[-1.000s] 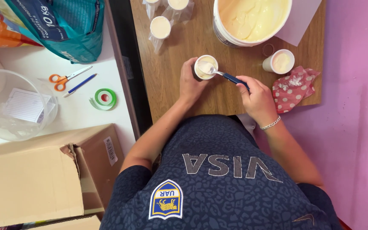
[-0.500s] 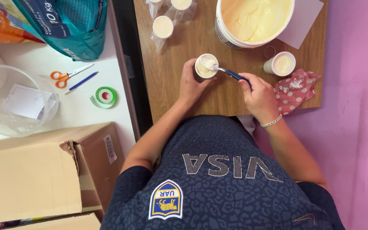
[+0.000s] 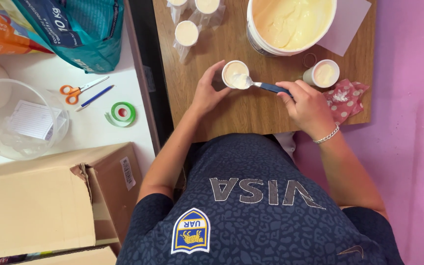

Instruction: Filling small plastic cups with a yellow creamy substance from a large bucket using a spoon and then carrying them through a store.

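The person is working at a brown wooden counter. The left hand is curling around one small white cup, steadying it on the counter just in front of the body. The right hand is closing on the blue handle of one spoon, whose bowl is resting on the cup's rim with a dab of pale cream on it.

Counting the rest: one large white bucket of cream is standing at the far edge; one more filled cup is sitting to the right beside a red patterned cloth; three filled cups in clear wrappers are lying to the far left.

On the white surface alongside, one pair of orange scissors, one blue pen, one green tape roll, one clear bowl and one cardboard box are lying well apart from the hands.

Compared with half a second ago, both hands are keeping their grips, and the spoon's bowl is staying at the cup's mouth.
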